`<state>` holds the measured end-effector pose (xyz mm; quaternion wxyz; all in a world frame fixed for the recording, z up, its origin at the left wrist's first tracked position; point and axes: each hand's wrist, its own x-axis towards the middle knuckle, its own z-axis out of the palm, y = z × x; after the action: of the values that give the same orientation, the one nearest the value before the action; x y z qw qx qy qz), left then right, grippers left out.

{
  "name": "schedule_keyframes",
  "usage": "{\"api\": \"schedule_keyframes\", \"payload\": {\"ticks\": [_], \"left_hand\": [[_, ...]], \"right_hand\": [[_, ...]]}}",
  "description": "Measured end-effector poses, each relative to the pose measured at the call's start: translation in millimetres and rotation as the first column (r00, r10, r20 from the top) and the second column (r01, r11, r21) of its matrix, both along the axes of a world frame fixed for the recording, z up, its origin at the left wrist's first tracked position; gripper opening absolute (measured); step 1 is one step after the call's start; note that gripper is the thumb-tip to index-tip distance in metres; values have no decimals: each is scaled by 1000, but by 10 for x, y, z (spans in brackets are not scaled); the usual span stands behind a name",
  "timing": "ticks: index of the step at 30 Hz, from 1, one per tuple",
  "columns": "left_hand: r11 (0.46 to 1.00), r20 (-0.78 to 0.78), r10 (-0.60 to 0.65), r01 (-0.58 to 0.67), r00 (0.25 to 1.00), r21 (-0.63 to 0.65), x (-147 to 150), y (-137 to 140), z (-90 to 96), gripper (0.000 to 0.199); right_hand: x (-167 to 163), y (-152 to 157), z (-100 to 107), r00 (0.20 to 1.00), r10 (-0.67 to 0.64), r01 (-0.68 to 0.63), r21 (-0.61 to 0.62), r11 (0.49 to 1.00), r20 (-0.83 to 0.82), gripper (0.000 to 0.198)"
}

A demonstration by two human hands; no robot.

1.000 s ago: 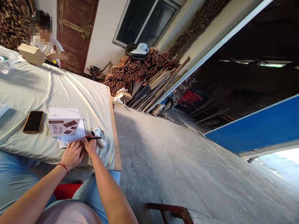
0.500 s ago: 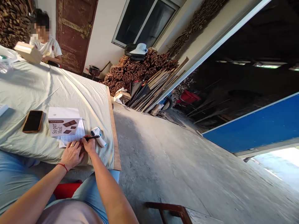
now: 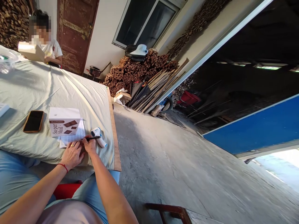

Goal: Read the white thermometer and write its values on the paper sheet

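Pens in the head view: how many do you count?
1. The black pen is held in the right hand, at the right side of the paper, its outer end overlapping the white-and-blue device in view. Others could be hidden behind the white box.

The slim, black, stick-shaped pen [image 3: 96, 137] is gripped in the right hand [image 3: 90, 145]. Its shaft is tilted low and projects rightward past the fingers; the opposite end points left, over the paper. Contact between that end and the paper cannot be determined. The flat, white, rectangular paper [image 3: 74, 137] bears dense rows of small bluish marks. It lies on the cloth-covered table [image 3: 70, 96], partly hidden by the white printed carton [image 3: 64, 123]. The left hand [image 3: 73, 154] rests at its near edge.
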<state>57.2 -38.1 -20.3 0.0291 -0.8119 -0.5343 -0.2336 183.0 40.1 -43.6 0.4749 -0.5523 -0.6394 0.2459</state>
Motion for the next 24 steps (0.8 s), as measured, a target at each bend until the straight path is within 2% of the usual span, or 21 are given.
{"api": "schedule_keyframes", "payload": {"ticks": [24], "left_hand": [[1000,15,0,0,1000,1,-1,-6,-1,27]], "right_hand": [[-3,-10,9,999,-24,24,13,1000,-30,9]]}}
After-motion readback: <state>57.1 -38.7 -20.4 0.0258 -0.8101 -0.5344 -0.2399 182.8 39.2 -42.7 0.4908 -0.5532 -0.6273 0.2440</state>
